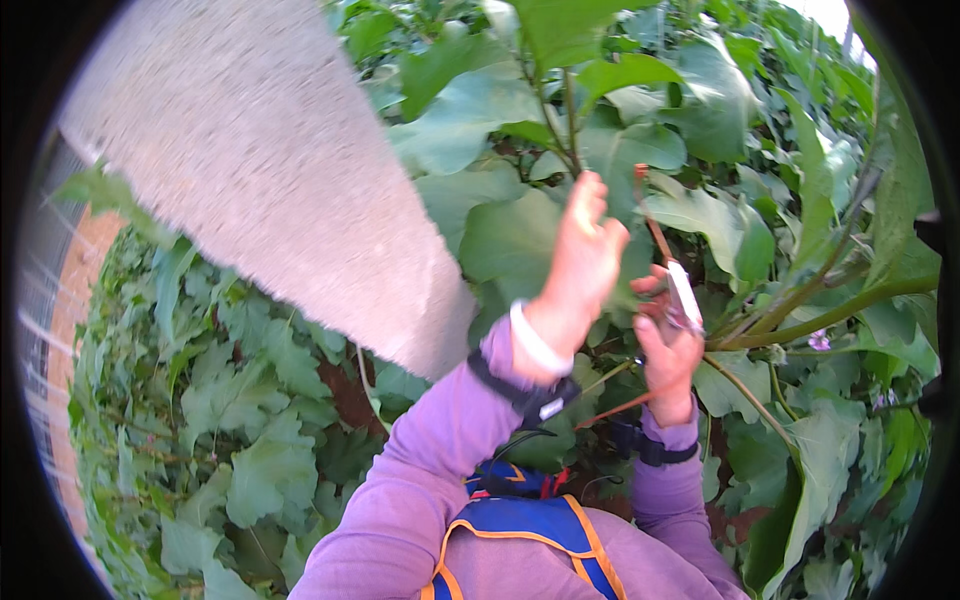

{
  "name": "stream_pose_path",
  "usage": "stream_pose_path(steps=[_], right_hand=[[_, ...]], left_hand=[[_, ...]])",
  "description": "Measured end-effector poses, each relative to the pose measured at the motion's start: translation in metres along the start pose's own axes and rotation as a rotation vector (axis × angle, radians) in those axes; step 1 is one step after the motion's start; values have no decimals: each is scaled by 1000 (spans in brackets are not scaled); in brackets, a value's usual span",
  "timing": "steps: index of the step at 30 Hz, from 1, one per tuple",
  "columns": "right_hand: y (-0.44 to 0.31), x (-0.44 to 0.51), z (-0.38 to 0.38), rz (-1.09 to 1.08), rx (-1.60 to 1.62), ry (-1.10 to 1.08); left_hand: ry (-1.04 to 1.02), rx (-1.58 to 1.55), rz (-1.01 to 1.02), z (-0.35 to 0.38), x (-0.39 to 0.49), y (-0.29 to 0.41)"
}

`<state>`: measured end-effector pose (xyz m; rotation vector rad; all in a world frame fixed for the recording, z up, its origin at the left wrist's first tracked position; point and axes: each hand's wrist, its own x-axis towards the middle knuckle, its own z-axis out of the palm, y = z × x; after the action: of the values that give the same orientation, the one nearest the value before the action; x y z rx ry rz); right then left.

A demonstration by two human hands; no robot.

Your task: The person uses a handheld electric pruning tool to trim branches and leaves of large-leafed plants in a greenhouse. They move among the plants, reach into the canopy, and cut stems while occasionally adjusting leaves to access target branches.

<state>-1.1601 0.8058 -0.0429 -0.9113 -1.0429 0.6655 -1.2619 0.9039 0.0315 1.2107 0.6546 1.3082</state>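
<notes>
My left hand (pixel 583 262) is raised in the middle, its thumb apart from its fingers and no object seen in it. Its fingertips overlap the lower stem (pixel 571 142) of a broad-leaved plant; whether they touch is unclear. Lower and to the right, my right hand (pixel 669 352) is closed around a slim tool with a pale, shiny body (pixel 684 296). A thin brown strip (pixel 657 232) extends upward from the tool. Another reddish-brown strip (pixel 619 409) runs below the same hand. Blur hides the tool's exact kind.
A thick concrete post (pixel 277 172) slants in from the upper left, ending near my left forearm. Leafy plants, apparently eggplants, surround me; thick branches (pixel 810 315) reach in from the right beside a purple flower (pixel 819 340). Bare soil (pixel 71 292) shows at the far left.
</notes>
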Motion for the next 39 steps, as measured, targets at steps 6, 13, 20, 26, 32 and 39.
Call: stream_pose_path(steps=[6,13,20,26,32,39], right_hand=[[-48,-51,25,-341,166,-20],[-79,-112,112,-188,457,-674],[-23,-156,242,382,143,-667],[-4,-176,292,455,136,-516],[-5,-147,358,-30,-269,-865],[49,-94,399,223,-84,-451]], left_hand=[[-1460,190,167,-98,-93,134],[-1310,357,179,-277,-163,237],[-604,640,22,-463,-197,271],[-536,969,-174,-528,-189,194],[-610,502,-107,-472,-195,114],[-161,266,-94,-505,-128,73]])
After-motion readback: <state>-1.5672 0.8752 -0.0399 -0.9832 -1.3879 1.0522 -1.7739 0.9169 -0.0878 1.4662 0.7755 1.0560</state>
